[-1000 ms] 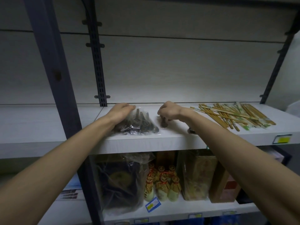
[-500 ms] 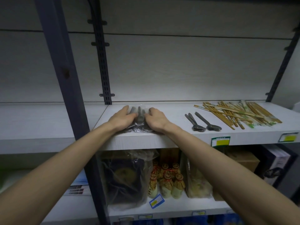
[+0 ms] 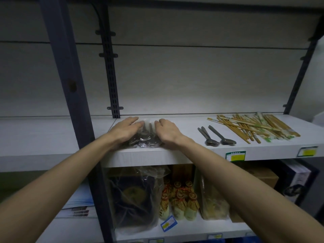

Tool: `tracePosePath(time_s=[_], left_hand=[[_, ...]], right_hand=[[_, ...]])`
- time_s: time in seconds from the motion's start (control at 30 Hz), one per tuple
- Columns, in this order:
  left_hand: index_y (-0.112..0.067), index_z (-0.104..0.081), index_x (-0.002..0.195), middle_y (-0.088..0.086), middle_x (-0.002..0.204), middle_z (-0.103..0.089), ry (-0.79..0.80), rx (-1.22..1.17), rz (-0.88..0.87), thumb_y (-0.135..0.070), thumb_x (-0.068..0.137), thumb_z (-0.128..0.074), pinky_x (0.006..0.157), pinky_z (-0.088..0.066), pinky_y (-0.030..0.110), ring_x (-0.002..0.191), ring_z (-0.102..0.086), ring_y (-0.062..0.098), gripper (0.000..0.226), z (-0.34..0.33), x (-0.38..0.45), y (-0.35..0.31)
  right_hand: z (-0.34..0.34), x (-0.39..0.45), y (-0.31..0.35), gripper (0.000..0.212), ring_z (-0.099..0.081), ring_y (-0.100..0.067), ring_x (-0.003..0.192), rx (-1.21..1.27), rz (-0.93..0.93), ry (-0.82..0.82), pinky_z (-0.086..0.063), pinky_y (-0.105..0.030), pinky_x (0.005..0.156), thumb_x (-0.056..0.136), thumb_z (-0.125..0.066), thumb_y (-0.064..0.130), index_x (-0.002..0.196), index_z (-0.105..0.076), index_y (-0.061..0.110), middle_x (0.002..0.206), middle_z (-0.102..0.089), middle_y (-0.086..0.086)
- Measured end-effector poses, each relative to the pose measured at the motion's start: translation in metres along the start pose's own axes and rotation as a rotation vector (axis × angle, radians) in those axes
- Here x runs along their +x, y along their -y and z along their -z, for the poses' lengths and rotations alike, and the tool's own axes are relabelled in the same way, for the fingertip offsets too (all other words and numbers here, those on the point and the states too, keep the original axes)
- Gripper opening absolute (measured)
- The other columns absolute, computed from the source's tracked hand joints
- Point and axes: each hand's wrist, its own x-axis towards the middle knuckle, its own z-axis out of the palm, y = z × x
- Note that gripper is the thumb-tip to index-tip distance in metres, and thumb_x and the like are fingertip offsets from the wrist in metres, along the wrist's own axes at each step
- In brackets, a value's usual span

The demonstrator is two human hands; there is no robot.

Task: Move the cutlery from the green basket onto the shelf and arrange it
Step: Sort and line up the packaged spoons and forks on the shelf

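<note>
Plastic wrap covers a bag of spoons (image 3: 144, 135) that lies on the shelf (image 3: 157, 155), close to its front edge. The left hand (image 3: 125, 128) and the right hand (image 3: 167, 131) press on it from both sides with flat, straight fingers, most likely to square it up so it sits neat. Three loose spoons (image 3: 216, 136) lie side by side to the right, and past them a heap of chopsticks (image 3: 254, 127), so like things stay together. No green basket can be seen
</note>
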Motion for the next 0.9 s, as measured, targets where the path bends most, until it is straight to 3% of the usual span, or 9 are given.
tracePosePath(time_s=[0.1,0.23,0.37,0.47,0.57,0.7,0.8,0.9], left_hand=[[-0.026,-0.044,0.151,-0.001,0.16,-0.039,-0.042,0.079,-0.059,-0.058,0.099,-0.046,0.119,-0.029,0.041,0.145,-0.036,0.023,0.061,-0.005,0.005,-0.028],[-0.024,-0.056,0.14,-0.001,0.15,-0.051,0.005,0.213,-0.25,-0.049,0.098,-0.054,0.11,-0.037,0.035,0.136,-0.047,0.022,0.049,-0.042,0.006,-0.091],[-0.024,-0.058,0.138,-0.001,0.145,-0.056,0.112,0.291,-0.382,-0.05,0.1,-0.049,0.106,-0.044,0.04,0.13,-0.053,0.022,0.047,-0.093,0.008,-0.148],[-0.021,-0.056,0.139,0.002,0.144,-0.056,0.159,0.324,-0.357,-0.051,0.101,-0.044,0.102,-0.045,0.039,0.128,-0.054,0.024,0.05,-0.126,0.007,-0.174],[-0.017,-0.06,0.13,0.007,0.133,-0.062,0.188,0.358,-0.303,-0.048,0.102,-0.042,0.083,-0.042,0.034,0.117,-0.057,0.028,0.045,-0.151,0.006,-0.18],[-0.019,-0.06,0.121,0.008,0.125,-0.064,0.189,0.342,-0.296,-0.041,0.102,-0.043,0.076,-0.039,0.034,0.11,-0.059,0.029,0.034,-0.17,0.005,-0.178],[-0.015,-0.062,0.099,0.009,0.12,-0.066,0.181,0.319,-0.267,-0.032,0.1,-0.046,0.083,-0.048,0.041,0.102,-0.06,0.027,0.023,-0.172,0.002,-0.178],[-0.008,-0.063,0.103,0.01,0.125,-0.063,0.176,0.313,-0.241,-0.027,0.1,-0.048,0.094,-0.046,0.044,0.106,-0.058,0.026,0.024,-0.167,-0.001,-0.174]], right_hand=[[0.04,0.002,-0.027,0.039,-0.06,-0.038,0.108,-0.114,0.042,-0.08,-0.045,-0.038,0.087,0.105,-0.036,0.03,0.104,-0.065,0.003,0.116,-0.067,-0.021],[0.104,-0.005,-0.071,0.034,-0.061,-0.033,0.115,-0.211,0.0,-0.142,-0.05,-0.039,0.096,0.099,-0.048,0.031,0.116,-0.071,0.013,0.122,-0.07,-0.011],[0.155,-0.018,-0.113,0.032,-0.063,-0.028,0.115,-0.252,-0.034,-0.12,-0.05,-0.038,0.098,0.097,-0.052,0.025,0.119,-0.071,0.012,0.124,-0.07,-0.008],[0.172,-0.029,-0.138,0.031,-0.064,-0.026,0.112,-0.267,-0.033,-0.067,-0.05,-0.039,0.098,0.098,-0.054,0.027,0.118,-0.072,0.01,0.122,-0.071,-0.008],[0.174,-0.035,-0.157,0.029,-0.069,-0.022,0.09,-0.315,-0.046,-0.015,-0.056,-0.038,0.083,0.094,-0.059,0.037,0.102,-0.078,0.017,0.099,-0.077,-0.005],[0.16,-0.042,-0.165,0.034,-0.067,-0.022,0.075,-0.321,-0.071,0.064,-0.052,-0.033,0.064,0.089,-0.06,0.045,0.079,-0.076,0.016,0.076,-0.073,-0.003],[0.149,-0.046,-0.166,0.027,-0.066,-0.024,0.08,-0.382,-0.05,0.015,-0.046,-0.03,0.063,0.086,-0.063,0.041,0.083,-0.074,0.017,0.083,-0.072,-0.005],[0.143,-0.044,-0.165,0.026,-0.067,-0.023,0.079,-0.347,-0.064,-0.007,-0.048,-0.03,0.06,0.086,-0.064,0.039,0.082,-0.075,0.015,0.081,-0.072,-0.004]])
